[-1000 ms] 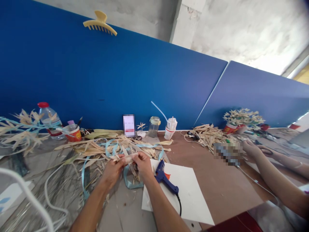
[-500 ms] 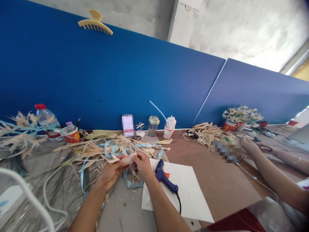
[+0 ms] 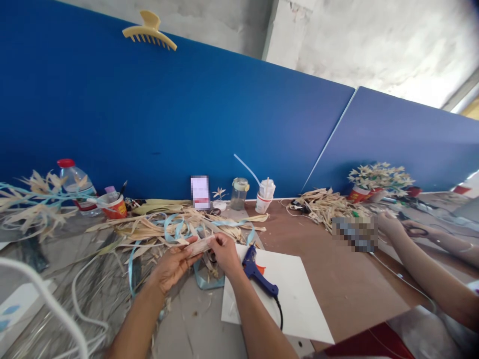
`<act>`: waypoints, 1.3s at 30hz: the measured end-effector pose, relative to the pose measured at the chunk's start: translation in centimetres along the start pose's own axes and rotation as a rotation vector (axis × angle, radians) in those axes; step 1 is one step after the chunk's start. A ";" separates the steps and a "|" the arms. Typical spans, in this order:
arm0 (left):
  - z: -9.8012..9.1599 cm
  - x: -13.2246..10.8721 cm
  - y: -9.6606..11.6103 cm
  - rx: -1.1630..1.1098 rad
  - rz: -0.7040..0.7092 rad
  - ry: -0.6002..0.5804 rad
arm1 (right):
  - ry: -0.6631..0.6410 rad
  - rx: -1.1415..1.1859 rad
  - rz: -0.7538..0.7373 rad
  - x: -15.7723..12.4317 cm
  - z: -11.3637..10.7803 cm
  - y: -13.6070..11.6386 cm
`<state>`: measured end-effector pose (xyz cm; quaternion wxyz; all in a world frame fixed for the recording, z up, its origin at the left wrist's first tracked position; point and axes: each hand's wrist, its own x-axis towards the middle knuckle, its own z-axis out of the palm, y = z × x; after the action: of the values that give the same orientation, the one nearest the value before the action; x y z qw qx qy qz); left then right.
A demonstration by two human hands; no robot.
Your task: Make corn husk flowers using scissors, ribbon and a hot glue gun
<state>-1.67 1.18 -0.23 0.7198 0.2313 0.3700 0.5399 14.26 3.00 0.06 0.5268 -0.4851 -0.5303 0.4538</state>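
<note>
A pale, dried husk strip (image 3: 201,246) is stretched between my two hands, just in front of the husk pile. My left hand (image 3: 172,265) holds its left end, with the thumb on top and the fingers underneath. At the other end, my right hand (image 3: 225,253) pinches the strip between thumb and fingertips. Light blue ribbon (image 3: 209,285) loops on the table below my hands. To the right of my right hand, a dark blue glue gun (image 3: 258,273) lies on a white sheet (image 3: 295,299).
Dried husks (image 3: 224,219) are heaped behind my hands. Along the blue partition (image 3: 209,114) stand a red-capped bottle (image 3: 77,184), a phone (image 3: 200,192), a glass jar (image 3: 238,194) and a cup (image 3: 265,197). A white cable (image 3: 41,294) arcs at left. Another person's hand (image 3: 391,224) is at right.
My left hand's grip has shifted, its fingers now lying more under the strip. My right hand keeps its pinch. The whole view has moved slightly.
</note>
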 end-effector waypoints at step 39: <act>1.5 -0.5 -0.5 -0.075 0.092 -0.051 | 0.024 0.208 0.006 0.4 -0.1 0.3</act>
<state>-0.24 0.63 0.45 0.7115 0.2345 0.3199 0.5800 14.39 3.40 -0.19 0.5794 -0.4346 -0.4725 0.5022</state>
